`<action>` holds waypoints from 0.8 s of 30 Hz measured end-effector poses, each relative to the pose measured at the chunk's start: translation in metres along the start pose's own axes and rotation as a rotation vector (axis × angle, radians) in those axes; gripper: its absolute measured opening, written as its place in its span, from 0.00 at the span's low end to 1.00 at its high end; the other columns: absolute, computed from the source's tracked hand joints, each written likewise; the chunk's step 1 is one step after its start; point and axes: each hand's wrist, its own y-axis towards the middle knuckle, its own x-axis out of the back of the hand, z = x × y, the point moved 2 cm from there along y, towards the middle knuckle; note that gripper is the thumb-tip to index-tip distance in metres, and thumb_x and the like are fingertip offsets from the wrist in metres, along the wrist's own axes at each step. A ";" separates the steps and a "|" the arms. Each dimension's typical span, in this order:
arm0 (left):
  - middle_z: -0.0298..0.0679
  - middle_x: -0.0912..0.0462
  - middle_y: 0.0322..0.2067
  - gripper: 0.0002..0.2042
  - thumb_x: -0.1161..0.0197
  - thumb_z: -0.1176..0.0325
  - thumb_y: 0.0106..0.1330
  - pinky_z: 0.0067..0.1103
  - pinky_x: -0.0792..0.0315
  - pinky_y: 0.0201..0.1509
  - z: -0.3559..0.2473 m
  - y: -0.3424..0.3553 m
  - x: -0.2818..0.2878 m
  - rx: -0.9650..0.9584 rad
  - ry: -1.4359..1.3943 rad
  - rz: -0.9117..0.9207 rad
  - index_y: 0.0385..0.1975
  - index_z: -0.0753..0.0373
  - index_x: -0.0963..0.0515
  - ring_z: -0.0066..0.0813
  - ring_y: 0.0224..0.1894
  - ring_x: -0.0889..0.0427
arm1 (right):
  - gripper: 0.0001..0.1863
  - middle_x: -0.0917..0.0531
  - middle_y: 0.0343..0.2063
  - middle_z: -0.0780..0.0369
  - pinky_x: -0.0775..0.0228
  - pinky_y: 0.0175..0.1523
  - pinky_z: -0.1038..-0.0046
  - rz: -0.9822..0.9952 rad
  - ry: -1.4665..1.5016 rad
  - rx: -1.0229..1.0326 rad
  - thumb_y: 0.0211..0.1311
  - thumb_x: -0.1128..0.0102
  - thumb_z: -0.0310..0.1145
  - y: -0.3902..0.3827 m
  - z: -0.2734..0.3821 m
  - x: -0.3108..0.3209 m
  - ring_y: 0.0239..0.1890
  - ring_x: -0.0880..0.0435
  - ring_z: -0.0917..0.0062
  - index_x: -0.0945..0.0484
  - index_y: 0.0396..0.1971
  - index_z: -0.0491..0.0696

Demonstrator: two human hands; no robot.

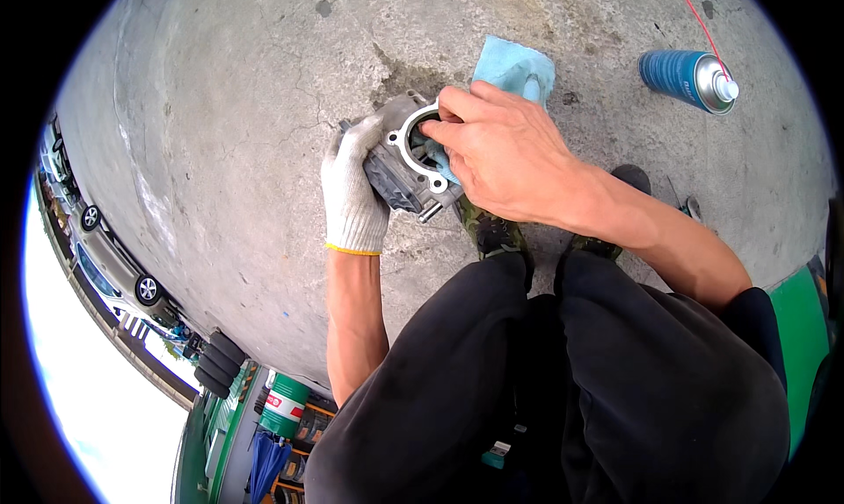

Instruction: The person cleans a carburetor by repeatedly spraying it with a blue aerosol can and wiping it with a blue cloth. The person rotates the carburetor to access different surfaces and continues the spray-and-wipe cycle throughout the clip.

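A grey metal throttle body [393, 172] with a round bore and a black plastic cover is held up over the concrete floor. My left hand [353, 192], in a white knitted glove with a yellow cuff, is closed round its left side. My bare right hand [505, 148] reaches into the bore's rim with the fingers pinched. Part of a light blue cloth [441, 159] shows in the bore under those fingers; the rest of it is hidden. Behind the right hand lies a blue cloth [510, 60] with darker smudges; I cannot tell whether the two pieces are joined.
A blue spray can [681, 78] with a thin red straw lies at the far right on the stained concrete [237, 108]. My shoes [492, 232] and bent knees are close below the work. Parked cars [119, 267], stacked tyres [220, 363] and a green drum [281, 405] stand off left.
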 end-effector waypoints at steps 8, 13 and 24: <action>0.43 0.14 0.42 0.19 0.33 0.71 0.65 0.24 0.18 0.45 -0.012 -0.008 0.012 -0.171 0.237 -0.013 0.53 0.72 0.23 0.28 0.40 0.14 | 0.09 0.17 0.37 0.61 0.23 0.50 0.61 0.347 0.186 0.292 0.56 0.39 0.23 0.014 -0.001 0.012 0.45 0.20 0.64 0.12 0.33 0.40; 0.47 0.14 0.45 0.25 0.28 0.72 0.61 0.25 0.18 0.49 -0.021 -0.017 0.004 -0.245 0.356 0.010 0.57 0.72 0.25 0.30 0.43 0.14 | 0.07 0.17 0.37 0.63 0.24 0.52 0.64 0.390 0.024 0.388 0.53 0.34 0.26 0.007 0.001 0.026 0.47 0.20 0.67 0.11 0.31 0.44; 0.42 0.17 0.47 0.28 0.18 0.73 0.50 0.28 0.21 0.57 -0.030 -0.035 0.010 -0.645 0.407 -0.121 0.51 0.68 0.23 0.32 0.49 0.17 | 0.12 0.20 0.34 0.66 0.27 0.40 0.70 0.038 -0.436 0.154 0.58 0.36 0.32 -0.019 0.032 0.007 0.42 0.19 0.74 0.13 0.40 0.43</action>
